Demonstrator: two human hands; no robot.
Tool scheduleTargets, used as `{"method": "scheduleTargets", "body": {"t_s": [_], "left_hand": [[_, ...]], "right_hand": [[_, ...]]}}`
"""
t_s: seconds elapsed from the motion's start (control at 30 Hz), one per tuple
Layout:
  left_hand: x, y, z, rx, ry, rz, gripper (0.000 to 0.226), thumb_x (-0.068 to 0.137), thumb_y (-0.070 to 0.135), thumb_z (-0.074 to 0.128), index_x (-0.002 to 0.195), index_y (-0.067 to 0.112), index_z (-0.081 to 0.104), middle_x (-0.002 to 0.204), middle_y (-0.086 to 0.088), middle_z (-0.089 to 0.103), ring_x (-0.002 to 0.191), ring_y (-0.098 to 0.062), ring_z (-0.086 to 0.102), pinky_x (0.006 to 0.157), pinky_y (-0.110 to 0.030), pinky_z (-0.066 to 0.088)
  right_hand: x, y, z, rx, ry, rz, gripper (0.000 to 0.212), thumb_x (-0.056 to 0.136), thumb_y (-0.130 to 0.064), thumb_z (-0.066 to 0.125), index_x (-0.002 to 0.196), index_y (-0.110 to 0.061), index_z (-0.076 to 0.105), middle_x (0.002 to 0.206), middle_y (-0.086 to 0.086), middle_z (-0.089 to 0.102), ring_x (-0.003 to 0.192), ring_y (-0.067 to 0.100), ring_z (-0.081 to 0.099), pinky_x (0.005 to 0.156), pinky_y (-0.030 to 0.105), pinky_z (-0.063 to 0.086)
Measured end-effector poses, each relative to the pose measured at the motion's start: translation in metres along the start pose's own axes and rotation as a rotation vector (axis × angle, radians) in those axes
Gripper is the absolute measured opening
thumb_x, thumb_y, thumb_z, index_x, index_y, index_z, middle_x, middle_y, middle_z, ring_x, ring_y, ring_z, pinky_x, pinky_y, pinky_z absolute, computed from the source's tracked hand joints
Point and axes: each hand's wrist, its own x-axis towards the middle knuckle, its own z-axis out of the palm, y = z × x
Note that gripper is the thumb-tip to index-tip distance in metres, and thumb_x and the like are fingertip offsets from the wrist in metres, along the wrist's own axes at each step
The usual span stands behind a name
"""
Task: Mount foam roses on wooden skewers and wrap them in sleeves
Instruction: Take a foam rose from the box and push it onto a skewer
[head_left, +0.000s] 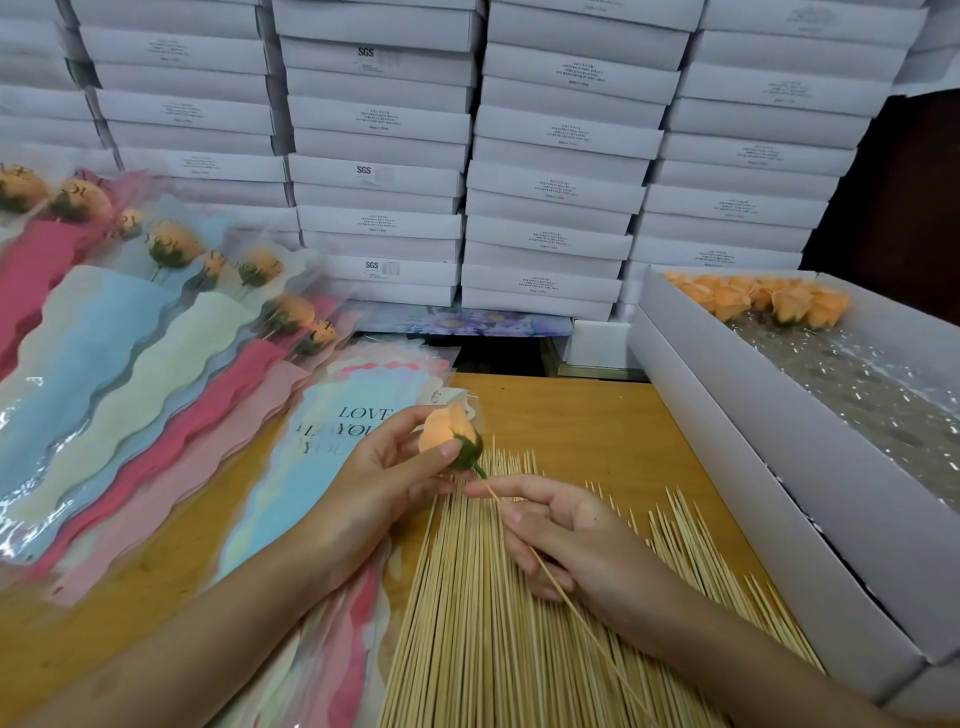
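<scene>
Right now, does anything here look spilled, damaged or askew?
Nothing stands out. The left hand holds a foam rose, the right hand a skewer at its stem; the skewer pile lies tidy on the table.

Left hand (384, 470) pinches the rose (445, 432) in curled fingers (400, 422); right hand (571, 540) pinches the skewer (597, 642).

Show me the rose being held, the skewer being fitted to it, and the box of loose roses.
foam rose (447, 428), head view, on the peach petals.
skewer (597, 640), head view, on its lower shaft.
box of loose roses (753, 467), head view, on its white near wall.
</scene>
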Motion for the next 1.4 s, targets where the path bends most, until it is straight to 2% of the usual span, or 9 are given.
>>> {"method": "scheduleTargets", "body": {"t_s": [0.13, 0.2, 0.37, 0.67, 1.03, 1.2, 1.3, 1.4], "left_hand": [[-0.0006, 0.0007, 0.0001, 0.012, -0.012, 0.008, 0.043, 0.077, 0.026, 0.074, 0.118, 0.017, 0.066, 0.11, -0.013, 0.068, 0.093, -0.023, 0.067, 0.082, -0.027, 0.056], [-0.0009, 0.0007, 0.0003, 0.015, -0.014, 0.008, 0.044, 0.075, 0.028, 0.075, 0.118, 0.019, 0.067, 0.111, -0.012, 0.068, 0.093, -0.022, 0.067, 0.082, -0.028, 0.057], [-0.0011, -0.0014, -0.0018, 0.051, 0.002, 0.016, 0.041, 0.08, 0.026, 0.072, 0.12, 0.02, 0.067, 0.114, -0.015, 0.067, 0.099, -0.026, 0.066, 0.095, -0.046, 0.048], [-0.0006, 0.0003, -0.0002, 0.012, 0.015, 0.013, 0.04, 0.078, 0.025, 0.072, 0.117, 0.017, 0.068, 0.109, -0.012, 0.069, 0.087, -0.02, 0.067, 0.079, -0.026, 0.056], [-0.0019, 0.0024, 0.0022, 0.009, -0.024, 0.01, 0.036, 0.078, 0.025, 0.071, 0.114, 0.021, 0.07, 0.108, -0.012, 0.069, 0.089, -0.02, 0.067, 0.079, -0.024, 0.056], [-0.003, 0.0023, 0.0012, 0.048, -0.007, 0.01, 0.036, 0.08, 0.024, 0.072, 0.116, 0.022, 0.069, 0.11, -0.011, 0.069, 0.094, -0.027, 0.066, 0.086, -0.033, 0.054], [-0.0044, 0.0038, 0.0029, 0.063, -0.013, 0.011, 0.033, 0.081, 0.022, 0.072, 0.114, 0.024, 0.069, 0.105, -0.01, 0.071, 0.092, -0.024, 0.067, 0.076, -0.023, 0.055], [-0.0053, 0.0051, 0.0064, 0.02, -0.053, 0.003, 0.028, 0.08, 0.019, 0.074, 0.108, 0.024, 0.072, 0.101, -0.01, 0.072, 0.087, -0.02, 0.07, 0.073, -0.02, 0.055]], "right_hand": [[-0.0004, 0.0009, -0.0002, -0.001, 0.006, -0.004, 0.027, 0.096, -0.026, 0.053, 0.119, -0.023, 0.067, 0.061, -0.003, 0.053, 0.043, 0.002, 0.036, 0.046, 0.017, 0.04], [-0.0003, 0.0009, -0.0002, 0.008, 0.007, 0.001, 0.03, 0.092, -0.03, 0.056, 0.119, -0.022, 0.067, 0.061, -0.003, 0.053, 0.042, 0.002, 0.035, 0.046, 0.017, 0.039], [-0.0001, 0.0011, -0.0004, 0.017, 0.003, 0.003, 0.037, 0.087, -0.035, 0.057, 0.12, -0.021, 0.066, 0.061, -0.003, 0.052, 0.042, 0.002, 0.035, 0.045, 0.017, 0.039], [0.0008, 0.0026, -0.0014, 0.013, 0.004, -0.012, 0.033, 0.089, -0.034, 0.056, 0.118, -0.024, 0.067, 0.061, -0.004, 0.053, 0.042, 0.002, 0.036, 0.045, 0.016, 0.04], [0.0015, 0.003, -0.0009, 0.008, 0.009, -0.017, 0.036, 0.089, -0.031, 0.055, 0.121, -0.017, 0.064, 0.06, -0.004, 0.053, 0.04, 0.002, 0.035, 0.044, 0.016, 0.039], [0.0029, 0.0044, -0.0019, 0.019, 0.016, -0.006, 0.036, 0.089, -0.031, 0.056, 0.121, -0.015, 0.064, 0.06, -0.003, 0.052, 0.04, 0.002, 0.035, 0.044, 0.016, 0.039], [0.0033, 0.0058, -0.0019, 0.029, 0.021, -0.007, 0.035, 0.088, -0.031, 0.057, 0.119, -0.015, 0.064, 0.06, -0.002, 0.052, 0.04, 0.002, 0.035, 0.043, 0.016, 0.039], [0.0036, 0.0067, -0.0023, 0.071, 0.04, 0.016, 0.04, 0.085, -0.031, 0.059, 0.122, -0.017, 0.058, 0.059, -0.002, 0.053, 0.041, 0.002, 0.036, 0.043, 0.017, 0.039]]}}
